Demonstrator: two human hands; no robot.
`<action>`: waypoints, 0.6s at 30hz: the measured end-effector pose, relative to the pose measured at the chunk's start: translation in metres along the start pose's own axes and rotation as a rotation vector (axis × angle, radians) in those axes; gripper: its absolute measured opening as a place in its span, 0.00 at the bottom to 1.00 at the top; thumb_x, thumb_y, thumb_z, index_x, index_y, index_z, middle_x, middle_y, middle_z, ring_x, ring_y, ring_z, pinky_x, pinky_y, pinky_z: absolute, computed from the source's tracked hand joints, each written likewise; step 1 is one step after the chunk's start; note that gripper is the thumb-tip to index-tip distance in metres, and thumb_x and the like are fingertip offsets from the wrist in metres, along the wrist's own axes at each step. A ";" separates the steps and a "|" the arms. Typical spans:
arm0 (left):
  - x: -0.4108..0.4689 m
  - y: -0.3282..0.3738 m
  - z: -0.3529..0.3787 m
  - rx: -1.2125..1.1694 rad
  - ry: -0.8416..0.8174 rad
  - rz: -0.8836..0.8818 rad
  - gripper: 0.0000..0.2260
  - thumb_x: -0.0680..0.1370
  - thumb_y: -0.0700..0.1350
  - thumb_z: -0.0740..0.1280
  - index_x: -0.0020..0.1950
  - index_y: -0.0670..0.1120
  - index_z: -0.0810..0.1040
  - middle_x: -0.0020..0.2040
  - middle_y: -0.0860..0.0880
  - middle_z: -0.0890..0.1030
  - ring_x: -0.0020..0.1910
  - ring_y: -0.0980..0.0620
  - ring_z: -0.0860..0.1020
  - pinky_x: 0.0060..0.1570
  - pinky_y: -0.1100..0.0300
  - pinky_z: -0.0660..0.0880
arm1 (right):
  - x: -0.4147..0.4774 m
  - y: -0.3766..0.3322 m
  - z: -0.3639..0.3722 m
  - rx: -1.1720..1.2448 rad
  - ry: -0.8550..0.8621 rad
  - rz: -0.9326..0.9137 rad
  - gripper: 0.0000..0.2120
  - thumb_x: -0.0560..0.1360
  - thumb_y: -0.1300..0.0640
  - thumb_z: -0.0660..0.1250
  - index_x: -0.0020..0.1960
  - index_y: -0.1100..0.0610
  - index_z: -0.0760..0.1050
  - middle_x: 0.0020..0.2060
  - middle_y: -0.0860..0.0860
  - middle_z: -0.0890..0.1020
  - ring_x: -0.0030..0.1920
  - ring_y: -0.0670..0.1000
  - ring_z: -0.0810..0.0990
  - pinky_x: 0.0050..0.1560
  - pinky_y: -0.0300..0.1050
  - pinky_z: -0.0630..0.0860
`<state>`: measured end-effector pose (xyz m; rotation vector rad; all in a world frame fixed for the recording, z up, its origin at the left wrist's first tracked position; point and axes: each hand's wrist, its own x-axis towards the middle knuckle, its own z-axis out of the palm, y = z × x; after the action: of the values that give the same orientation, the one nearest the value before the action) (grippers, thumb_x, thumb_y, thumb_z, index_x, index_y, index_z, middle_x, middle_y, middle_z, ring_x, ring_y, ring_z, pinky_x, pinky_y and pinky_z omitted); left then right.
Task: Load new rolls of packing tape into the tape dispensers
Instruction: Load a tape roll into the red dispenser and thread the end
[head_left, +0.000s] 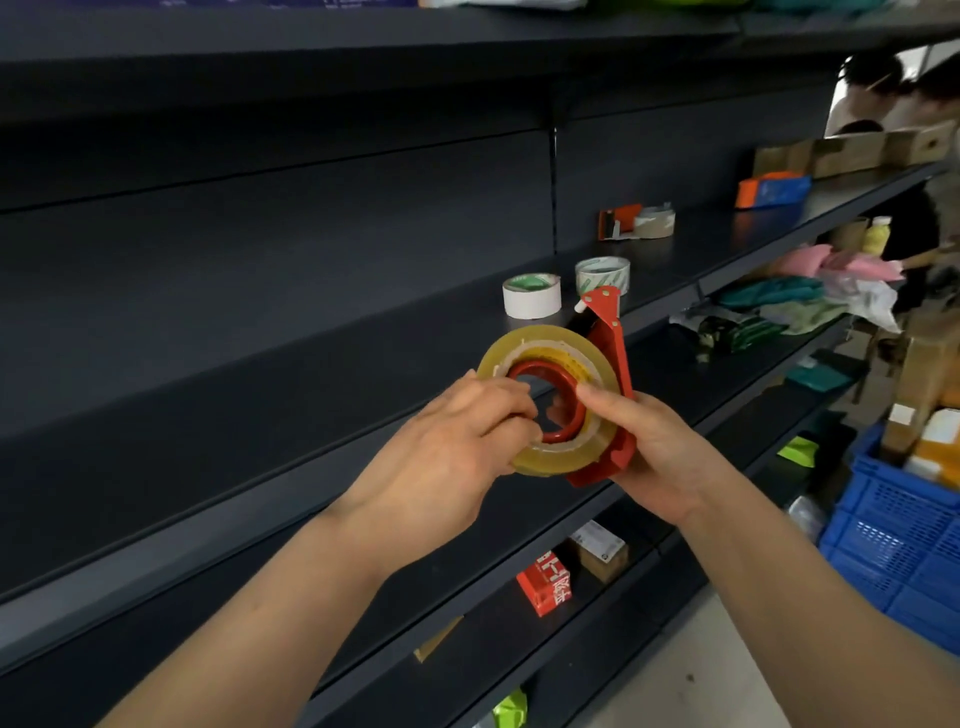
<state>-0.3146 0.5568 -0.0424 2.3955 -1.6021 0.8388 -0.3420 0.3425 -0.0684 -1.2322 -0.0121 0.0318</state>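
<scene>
I hold a red tape dispenser (610, 343) in front of a dark shelf. A yellowish clear tape roll (545, 340) sits around the dispenser's red hub. My left hand (457, 441) grips the roll's lower left edge, fingers curled over it. My right hand (649, 447) holds the dispenser's frame from below, its thumb pressing on the roll next to the hub. Two white-wrapped tape rolls (531, 296) (602, 274) stand on the shelf (311, 332) behind. Farther right on the shelf lies a second red dispenser (618, 221) with a roll in it.
An orange and blue pack (771, 189) and cardboard boxes (857, 148) lie farther right on the shelf. Lower shelves hold folded clothes (779, 301) and a red box (544, 582). A blue crate (904, 525) stands on the floor at right. People are at the far right.
</scene>
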 end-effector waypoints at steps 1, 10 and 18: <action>0.003 -0.004 0.001 -0.035 0.022 -0.027 0.17 0.73 0.40 0.73 0.61 0.43 0.77 0.66 0.45 0.74 0.69 0.47 0.70 0.64 0.48 0.74 | 0.004 0.000 -0.001 0.007 0.006 -0.003 0.30 0.68 0.47 0.74 0.64 0.63 0.76 0.50 0.57 0.83 0.51 0.56 0.81 0.58 0.56 0.76; 0.023 -0.032 0.005 -1.381 -0.006 -0.937 0.32 0.73 0.52 0.72 0.73 0.43 0.67 0.64 0.46 0.80 0.59 0.51 0.81 0.62 0.50 0.77 | 0.029 0.001 -0.001 0.000 0.075 -0.107 0.17 0.68 0.57 0.73 0.57 0.55 0.79 0.45 0.51 0.85 0.47 0.51 0.84 0.51 0.51 0.80; 0.017 -0.047 0.012 -1.396 -0.031 -1.000 0.15 0.77 0.44 0.69 0.62 0.41 0.77 0.53 0.40 0.84 0.54 0.44 0.83 0.59 0.44 0.77 | 0.036 0.001 -0.009 -0.053 -0.005 -0.097 0.22 0.65 0.65 0.71 0.59 0.57 0.79 0.49 0.54 0.84 0.52 0.52 0.84 0.54 0.53 0.81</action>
<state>-0.2636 0.5576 -0.0350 1.6247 -0.3848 -0.4258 -0.3057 0.3353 -0.0730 -1.2834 -0.0770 -0.0501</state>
